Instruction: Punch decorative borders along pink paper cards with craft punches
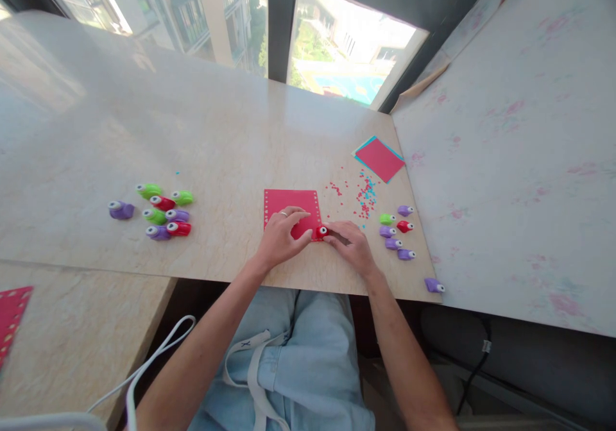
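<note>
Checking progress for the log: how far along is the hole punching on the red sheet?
Done: the red sheet shows punched holes along its left, top and right edges, and confetti lies scattered to its right. In hand: the left hand presses the sheet flat; the right hand holds a red punch at the near right corner. Left: the near edge, mostly hidden by the hands, and the paper stack.

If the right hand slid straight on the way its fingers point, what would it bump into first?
The right hand points left, so it would probably first bump the small red punch at its fingertips, then the left hand.
</note>
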{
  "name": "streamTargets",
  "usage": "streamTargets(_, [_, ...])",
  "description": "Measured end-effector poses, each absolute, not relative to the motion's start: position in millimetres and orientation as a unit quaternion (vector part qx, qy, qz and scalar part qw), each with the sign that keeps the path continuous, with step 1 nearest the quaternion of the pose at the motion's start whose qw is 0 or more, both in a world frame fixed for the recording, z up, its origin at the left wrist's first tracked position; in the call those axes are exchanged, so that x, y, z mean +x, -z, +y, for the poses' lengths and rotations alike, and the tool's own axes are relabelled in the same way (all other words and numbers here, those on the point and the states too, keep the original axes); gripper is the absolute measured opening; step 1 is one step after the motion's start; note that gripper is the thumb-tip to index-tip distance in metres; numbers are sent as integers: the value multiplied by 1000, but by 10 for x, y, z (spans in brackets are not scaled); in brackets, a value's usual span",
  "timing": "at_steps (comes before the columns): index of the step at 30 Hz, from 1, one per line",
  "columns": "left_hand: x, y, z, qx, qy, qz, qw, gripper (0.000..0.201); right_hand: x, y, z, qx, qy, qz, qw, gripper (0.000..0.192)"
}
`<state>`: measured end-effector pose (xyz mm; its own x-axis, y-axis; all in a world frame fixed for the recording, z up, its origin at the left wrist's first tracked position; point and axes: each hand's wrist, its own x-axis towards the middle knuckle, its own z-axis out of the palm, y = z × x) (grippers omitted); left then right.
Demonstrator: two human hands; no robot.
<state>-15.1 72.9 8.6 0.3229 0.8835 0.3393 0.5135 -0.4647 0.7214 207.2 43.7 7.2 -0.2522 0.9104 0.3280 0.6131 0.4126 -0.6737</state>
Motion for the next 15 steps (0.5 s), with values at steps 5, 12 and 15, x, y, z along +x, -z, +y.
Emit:
streamTargets(5, [-156, -88, 727, 777, -363, 454, 241, 29, 2030, -76, 458, -511, -195, -759, 352, 29])
streamTargets(12, [-142, -76, 732, 781, -338, 474, 227, 26, 1963, -82, 498, -539, -162, -754, 339, 30])
streamTargets(15, [-134, -81, 736, 781, -331, 480, 223, 26, 1966, -90, 490, -540, -168, -754, 333, 30])
